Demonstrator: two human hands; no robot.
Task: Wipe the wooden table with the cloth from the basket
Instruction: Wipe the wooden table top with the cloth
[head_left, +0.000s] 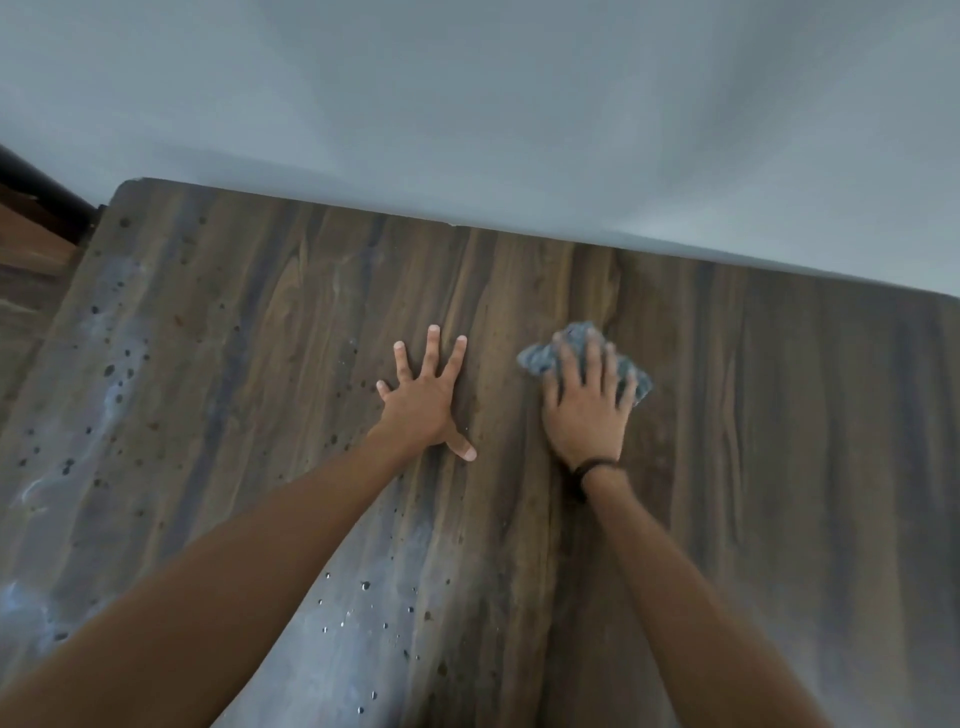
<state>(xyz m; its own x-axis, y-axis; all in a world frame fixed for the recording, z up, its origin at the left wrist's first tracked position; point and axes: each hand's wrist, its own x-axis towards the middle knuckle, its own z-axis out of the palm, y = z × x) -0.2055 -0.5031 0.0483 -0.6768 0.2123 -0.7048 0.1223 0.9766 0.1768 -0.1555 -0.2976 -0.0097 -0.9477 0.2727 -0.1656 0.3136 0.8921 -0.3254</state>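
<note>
Cloth (540, 359), grey-blue & crumpled, lies on the wooden table (779, 441), right of centre & closer to the far edge than the near one. Right hand (587, 410) lies palm-down on top of it. Its fingers (595, 364) are stretched out & slightly spread, pressing the cloth to the wood, not curled round it. Cloth pokes out past the fingertips on the far side, bunches out to the left of the hand, & shows again on the right by the little finger. The rest is hidden under palm & fingers. Wrist end of the hand is over bare wood. Thin dark band (592, 465) goes round that wrist.

Left hand (421, 408) is flat on the table too, near the cloth on its left but apart from it, w/ bare wood btwn. Its fingers are straight & fanned wide, thumb out toward the right hand, holding nothing.

Table top has dark streaky grain, w/ water drops (365, 586) scattered over the left part & by the left forearm, plus pale smeary patches (111, 400) along the left side. Far edge of the table meets a plain grey wall (519, 104). Beyond the far-left corner there's smth brown & dark, too blurred to tell what.
</note>
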